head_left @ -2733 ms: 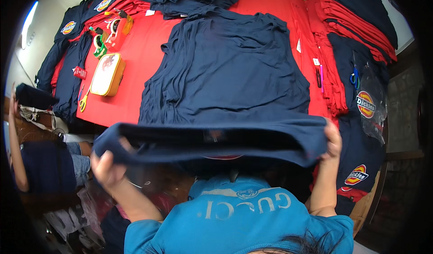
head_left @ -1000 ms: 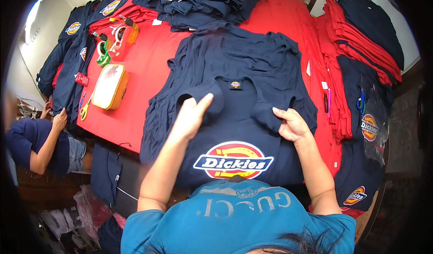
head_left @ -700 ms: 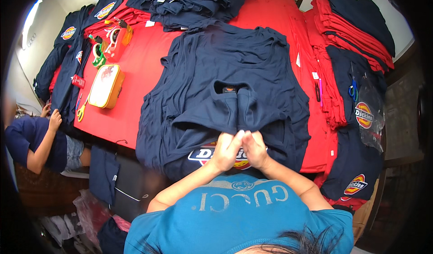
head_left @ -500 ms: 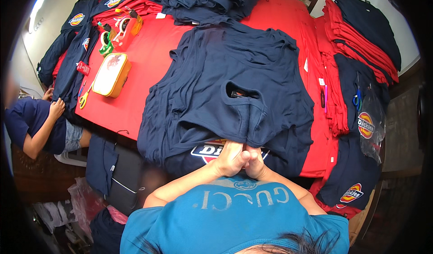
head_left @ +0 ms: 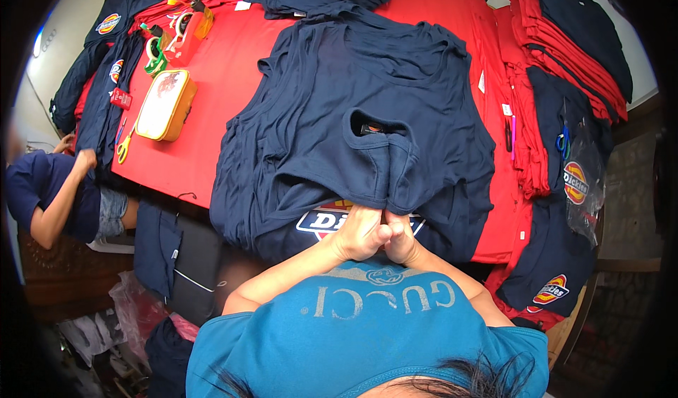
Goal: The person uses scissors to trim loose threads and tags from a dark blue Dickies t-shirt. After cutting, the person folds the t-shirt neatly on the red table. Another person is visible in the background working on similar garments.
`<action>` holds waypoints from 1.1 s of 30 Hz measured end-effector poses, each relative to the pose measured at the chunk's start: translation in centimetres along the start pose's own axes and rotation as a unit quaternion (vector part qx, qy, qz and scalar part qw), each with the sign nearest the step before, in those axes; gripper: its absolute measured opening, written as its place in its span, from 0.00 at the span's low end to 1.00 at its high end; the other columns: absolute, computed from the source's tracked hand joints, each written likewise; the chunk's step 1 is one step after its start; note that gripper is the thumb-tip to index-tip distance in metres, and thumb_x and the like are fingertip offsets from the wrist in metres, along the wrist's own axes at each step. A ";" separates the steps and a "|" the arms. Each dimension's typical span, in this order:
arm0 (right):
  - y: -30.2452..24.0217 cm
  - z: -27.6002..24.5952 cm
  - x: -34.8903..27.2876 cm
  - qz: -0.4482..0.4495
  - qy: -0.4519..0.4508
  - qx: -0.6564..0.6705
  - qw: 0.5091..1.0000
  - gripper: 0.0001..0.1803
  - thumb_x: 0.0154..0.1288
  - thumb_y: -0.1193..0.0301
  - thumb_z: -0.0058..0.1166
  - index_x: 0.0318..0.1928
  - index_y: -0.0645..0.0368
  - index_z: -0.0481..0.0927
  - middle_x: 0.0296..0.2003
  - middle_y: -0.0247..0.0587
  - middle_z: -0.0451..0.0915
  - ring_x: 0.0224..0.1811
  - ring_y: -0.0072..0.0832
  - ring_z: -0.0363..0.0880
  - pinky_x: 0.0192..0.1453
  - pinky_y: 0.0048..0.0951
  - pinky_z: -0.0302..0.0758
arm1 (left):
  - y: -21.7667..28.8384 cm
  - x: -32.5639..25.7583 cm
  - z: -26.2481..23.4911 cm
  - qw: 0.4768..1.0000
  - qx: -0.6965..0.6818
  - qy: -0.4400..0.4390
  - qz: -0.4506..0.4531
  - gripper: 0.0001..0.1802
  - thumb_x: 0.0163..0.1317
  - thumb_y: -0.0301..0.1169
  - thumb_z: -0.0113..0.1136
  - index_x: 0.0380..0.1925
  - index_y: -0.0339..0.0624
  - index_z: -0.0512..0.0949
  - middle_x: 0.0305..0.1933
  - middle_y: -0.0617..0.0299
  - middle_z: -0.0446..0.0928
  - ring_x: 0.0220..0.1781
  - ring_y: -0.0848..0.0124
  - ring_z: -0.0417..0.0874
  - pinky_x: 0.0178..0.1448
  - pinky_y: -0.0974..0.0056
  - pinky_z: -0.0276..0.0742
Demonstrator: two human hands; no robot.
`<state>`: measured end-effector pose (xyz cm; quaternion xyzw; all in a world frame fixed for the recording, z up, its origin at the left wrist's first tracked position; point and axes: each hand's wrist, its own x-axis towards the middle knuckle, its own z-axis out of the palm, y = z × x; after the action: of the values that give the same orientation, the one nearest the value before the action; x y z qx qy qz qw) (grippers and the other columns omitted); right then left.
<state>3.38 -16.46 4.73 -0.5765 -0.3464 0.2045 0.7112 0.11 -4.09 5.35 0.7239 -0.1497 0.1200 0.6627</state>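
Left hand (head_left: 359, 235) and right hand (head_left: 400, 241) drawn together from opposite sides of the navy shirt (head_left: 369, 175) since one second earlier

Both hands meet at the shirt's near edge, close to the wearer's blue top (head_left: 367, 320). Their visible fingers lie pressed together; the fingertips pass out of sight at the cloth, so whether they pinch it cannot be told. The shirt lies in the middle of the scene, its sides gathered inward on the near side of the collar (head_left: 385, 116). Part of a printed emblem (head_left: 316, 222) shows to the left of the left hand. Beneath, a sleeveless navy shirt (head_left: 311, 80) is spread on the red table (head_left: 219, 101). At left are a yellow case (head_left: 166, 105), yellow-handled scissors (head_left: 123, 149) and, farther, a red tape dispenser (head_left: 183, 47). At right are a clothes stack (head_left: 575, 41) and, nearer, blue-handled scissors (head_left: 563, 142).
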 end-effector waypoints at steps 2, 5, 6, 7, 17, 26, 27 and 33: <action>0.3 0.1 0.0 -0.030 0.013 0.016 0.999 0.45 0.71 0.38 0.35 0.66 0.71 0.62 0.65 0.52 0.65 0.68 0.39 0.63 0.69 0.37 0.60 | -0.9 -0.3 0.2 0.999 0.002 0.027 0.030 0.48 0.66 0.66 0.39 0.59 0.24 0.66 0.58 0.37 0.71 0.59 0.47 0.73 0.65 0.52 0.65; 4.1 -1.6 -1.0 -0.002 0.188 0.128 0.974 0.34 0.74 0.48 0.42 0.61 0.70 0.67 0.60 0.50 0.71 0.60 0.35 0.72 0.61 0.35 0.70 | -0.4 0.6 -0.1 0.927 -0.269 0.243 -0.094 0.41 0.71 0.59 0.39 0.61 0.28 0.67 0.62 0.43 0.70 0.63 0.52 0.72 0.69 0.51 0.63; 3.3 -2.8 -0.6 0.040 0.230 0.181 0.955 0.31 0.74 0.50 0.44 0.58 0.68 0.70 0.57 0.48 0.74 0.58 0.36 0.74 0.61 0.36 0.71 | -0.2 0.9 -1.2 0.879 -0.361 0.280 -0.137 0.37 0.72 0.56 0.41 0.61 0.29 0.68 0.62 0.46 0.71 0.63 0.54 0.73 0.69 0.50 0.64; 2.3 -4.0 -0.2 0.077 0.275 0.232 0.930 0.27 0.74 0.53 0.46 0.55 0.67 0.72 0.54 0.47 0.77 0.56 0.37 0.77 0.61 0.37 0.72 | 0.0 1.2 -2.3 0.812 -0.452 0.328 -0.171 0.33 0.73 0.52 0.42 0.60 0.31 0.69 0.62 0.48 0.72 0.62 0.57 0.74 0.69 0.50 0.66; 0.7 -19.6 -9.9 0.165 0.244 0.068 0.953 0.19 0.70 0.64 0.57 0.51 0.67 0.79 0.46 0.42 0.83 0.47 0.28 0.82 0.55 0.32 0.77 | -2.3 -9.9 -15.4 0.913 -0.183 0.339 -0.138 0.16 0.66 0.32 0.63 0.46 0.29 0.78 0.48 0.52 0.81 0.47 0.66 0.83 0.55 0.60 0.78; -8.5 -21.5 -2.1 -0.136 0.032 0.200 0.970 0.26 0.76 0.56 0.42 0.62 0.65 0.70 0.58 0.52 0.76 0.60 0.40 0.76 0.67 0.44 0.69 | 4.1 -2.5 -20.2 0.936 -0.290 0.198 0.028 0.38 0.65 0.51 0.58 0.62 0.32 0.63 0.59 0.45 0.71 0.58 0.54 0.78 0.63 0.50 0.75; -10.6 -21.8 1.0 -0.164 0.044 0.339 0.925 0.29 0.78 0.54 0.35 0.64 0.64 0.69 0.60 0.51 0.74 0.65 0.42 0.71 0.71 0.45 0.64 | 6.2 1.0 -20.9 0.919 -0.364 0.129 0.073 0.46 0.65 0.59 0.53 0.68 0.31 0.57 0.68 0.39 0.65 0.64 0.48 0.74 0.67 0.45 0.72; -8.3 -25.6 18.4 -0.034 0.171 0.184 0.967 0.15 0.76 0.55 0.45 0.41 0.52 0.75 0.33 0.21 0.73 0.39 0.12 0.72 0.49 0.16 0.69 | 2.1 15.5 -24.5 0.952 -0.277 -0.010 -0.132 0.48 0.65 0.70 0.33 0.71 0.42 0.56 0.71 0.45 0.63 0.59 0.51 0.78 0.65 0.47 0.72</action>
<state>33.59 -23.19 15.04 -0.4502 -0.1958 0.1385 0.8601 14.26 19.21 15.37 0.5267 -0.0867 -0.0218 0.8454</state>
